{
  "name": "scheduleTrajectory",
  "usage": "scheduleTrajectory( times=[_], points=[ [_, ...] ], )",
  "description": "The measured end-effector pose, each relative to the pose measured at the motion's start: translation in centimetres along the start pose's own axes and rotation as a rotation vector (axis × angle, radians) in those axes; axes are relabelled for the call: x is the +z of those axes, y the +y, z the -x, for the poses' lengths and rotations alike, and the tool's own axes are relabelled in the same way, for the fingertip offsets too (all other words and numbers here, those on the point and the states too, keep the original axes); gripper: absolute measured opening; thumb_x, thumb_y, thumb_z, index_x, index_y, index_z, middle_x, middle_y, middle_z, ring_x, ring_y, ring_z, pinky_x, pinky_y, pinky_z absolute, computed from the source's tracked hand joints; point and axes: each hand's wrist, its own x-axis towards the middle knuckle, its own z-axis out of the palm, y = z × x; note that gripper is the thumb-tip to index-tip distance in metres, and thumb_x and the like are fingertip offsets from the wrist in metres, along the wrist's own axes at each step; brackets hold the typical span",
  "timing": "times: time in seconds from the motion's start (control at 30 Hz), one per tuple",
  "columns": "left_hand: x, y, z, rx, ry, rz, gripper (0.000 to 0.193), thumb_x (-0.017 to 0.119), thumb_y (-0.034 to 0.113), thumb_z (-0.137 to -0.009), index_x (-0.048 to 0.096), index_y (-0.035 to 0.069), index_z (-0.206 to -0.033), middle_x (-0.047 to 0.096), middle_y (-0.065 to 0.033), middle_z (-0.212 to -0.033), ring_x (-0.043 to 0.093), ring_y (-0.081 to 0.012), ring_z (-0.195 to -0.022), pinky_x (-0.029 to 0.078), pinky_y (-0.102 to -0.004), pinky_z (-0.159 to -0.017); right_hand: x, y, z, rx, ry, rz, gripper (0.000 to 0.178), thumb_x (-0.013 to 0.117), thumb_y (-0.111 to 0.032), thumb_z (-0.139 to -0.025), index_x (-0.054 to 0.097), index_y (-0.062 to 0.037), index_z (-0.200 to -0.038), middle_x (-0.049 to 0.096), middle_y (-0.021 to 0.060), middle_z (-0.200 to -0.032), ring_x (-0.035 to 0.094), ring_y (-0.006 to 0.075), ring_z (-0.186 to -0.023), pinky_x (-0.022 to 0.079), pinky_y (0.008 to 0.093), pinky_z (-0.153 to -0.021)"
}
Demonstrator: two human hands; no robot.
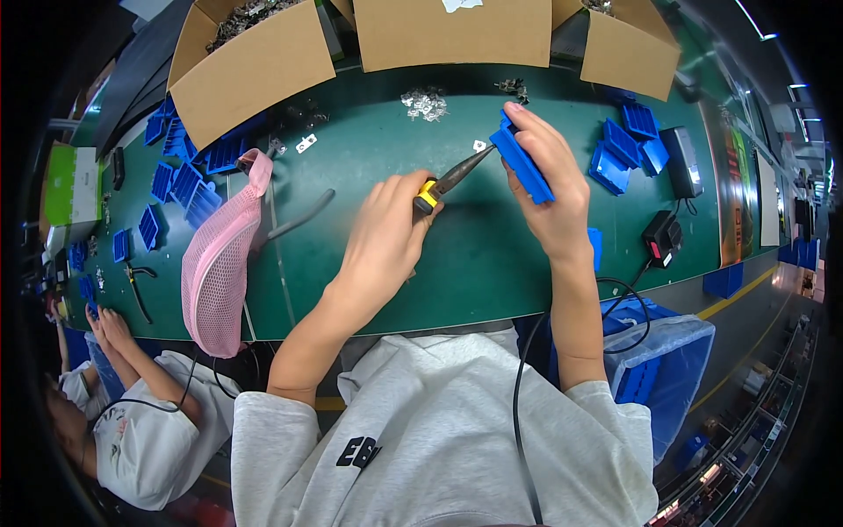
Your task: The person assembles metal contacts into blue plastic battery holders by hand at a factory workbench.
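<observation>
My left hand (382, 224) is closed round a pair of long-nose pliers (458, 173) with a yellow and black handle. The tips of the pliers meet the upper left edge of a blue plastic part (525, 167). That part is held tilted in my right hand (555, 180), thumb and fingers along its sides. Whether the jaws grip anything there is too small to tell. A small metal clip (479, 147) lies on the green table (474, 272) just beyond the jaws. Farther back is a heap of shiny metal clips (424, 104).
Cardboard boxes (452, 39) line the back. Blue parts lie at the right (619, 149) and left (180, 184). A pink mesh pouch (219, 277) stands left, near a co-worker (158, 422). A black device (663, 237) and cable (520, 422) are at the right, above a plastic-lined crate (672, 369).
</observation>
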Motion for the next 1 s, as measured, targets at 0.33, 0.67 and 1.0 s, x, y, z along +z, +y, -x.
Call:
scheduleTrajectory(
  times=[0.33,0.67,1.0],
  points=[
    [-0.02,-0.07,0.03,0.011,0.025,0.002,0.03,0.063,0.005,-0.084,0.051,-0.001,-0.111,0.056,-0.0175,-0.098,0.053,-0.0352,-0.09,0.043,-0.0386,-0.078,-0.05,-0.09,0.0,-0.005,0.0,-0.004,0.039,0.064,0.012,-0.071,0.055,0.0008,-0.108,0.058,0.021,-0.12,0.056,0.0374,-0.113,0.046,0.041,-0.094],
    [-0.03,-0.09,-0.13,-0.012,0.028,0.02,0.03,0.064,0.006,-0.083,0.052,0.0,-0.109,0.056,-0.017,-0.096,0.054,-0.035,-0.088,0.043,-0.0381,-0.078,0.22,0.08,0.03,0.014,0.013,0.01,0.046,0.069,0.009,-0.064,0.057,-0.0005,-0.108,0.059,0.0168,-0.12,0.056,0.0361,-0.112,0.047,0.0409,-0.093],
    [0.16,-0.41,-0.13,0.014,0.032,0.002,0.032,0.063,0.004,-0.083,0.051,0.001,-0.112,0.054,-0.0172,-0.096,0.053,-0.0351,-0.09,0.043,-0.0381,-0.078,0.23,0.08,0.16,0.037,-0.001,-0.012,0.039,0.065,0.009,-0.073,0.055,0.0003,-0.11,0.058,0.0202,-0.121,0.056,0.0361,-0.113,0.045,0.0401,-0.094]
  ],
)
